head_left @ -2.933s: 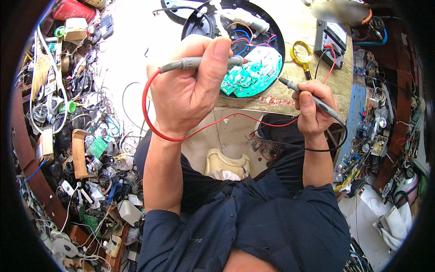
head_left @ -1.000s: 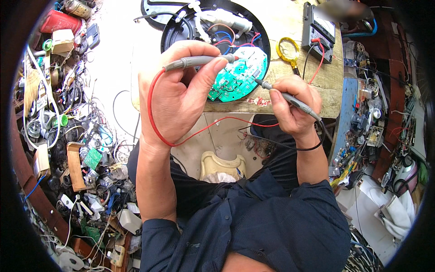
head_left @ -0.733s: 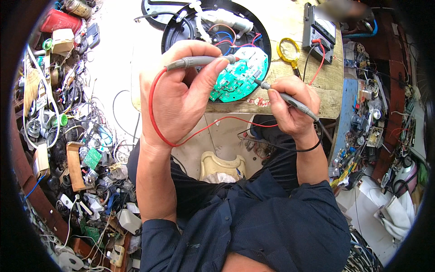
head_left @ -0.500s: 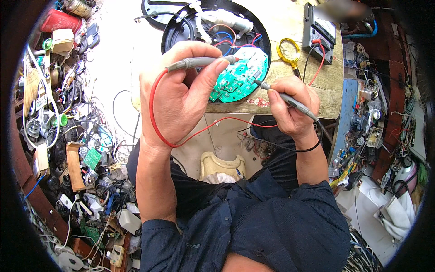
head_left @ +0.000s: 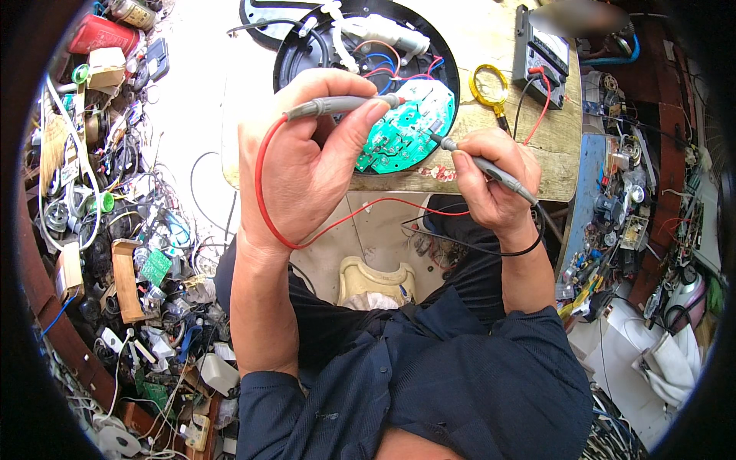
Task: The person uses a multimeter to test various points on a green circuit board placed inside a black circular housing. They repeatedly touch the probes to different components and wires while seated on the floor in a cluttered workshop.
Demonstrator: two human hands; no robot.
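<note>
My left hand point(head_left: 300, 165) grips a grey probe point(head_left: 330, 105) with a red lead, its red tip over the upper part of the green circuit board point(head_left: 399, 142). My right hand point(head_left: 497, 176) holds another grey probe point(head_left: 491, 169) with a black lead; its tip is at the board's right side, though contact is too small to tell. The board sits in a round black housing point(head_left: 295, 65) with coloured wires and a white plastic part point(head_left: 387, 31). Right of it lie a yellow-rimmed magnifying glass point(head_left: 474, 80) and a meter point(head_left: 537, 57) with red and black leads plugged in.
The wooden table point(head_left: 552, 161) spans the upper middle. A heap of cables, boards and parts point(head_left: 130, 291) fills the left. More parts lie on a blue board point(head_left: 575, 215) at the right. A cream stool point(head_left: 368, 280) shows between my legs.
Since 2.9 seconds ago the view has shifted, with the scene further left, and my right probe tip has moved slightly inward on the board. Over the last second almost nothing moved.
</note>
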